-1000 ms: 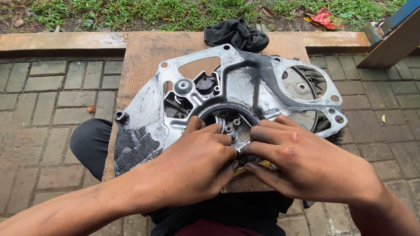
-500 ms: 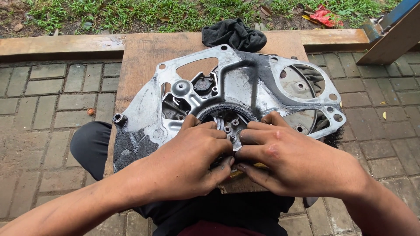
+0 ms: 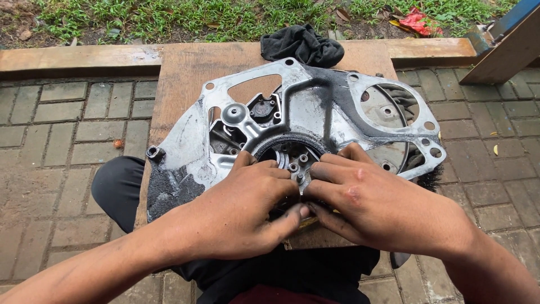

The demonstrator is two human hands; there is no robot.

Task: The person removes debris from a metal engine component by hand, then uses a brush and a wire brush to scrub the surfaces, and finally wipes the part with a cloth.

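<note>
A large grimy aluminium engine cover plate (image 3: 315,112) lies flat on a wooden board (image 3: 185,73) over my lap. Its round central opening shows a hub with several bolt holes (image 3: 295,160). My left hand (image 3: 247,208) and my right hand (image 3: 371,200) press side by side on the near rim of that opening, fingertips curled onto the dark ring around the hub. Whatever lies under my palms is hidden. Both hands are smeared with black grease.
A black rag (image 3: 304,45) lies at the board's far edge. Brick paving (image 3: 62,141) surrounds the board, with a wooden beam (image 3: 73,56) and grass behind. A slanted wooden post (image 3: 506,48) stands at the far right. My dark trouser leg (image 3: 115,188) shows at the left.
Both hands have stayed on the hub opening, fingers shifting slightly closer together. The plate has not moved.
</note>
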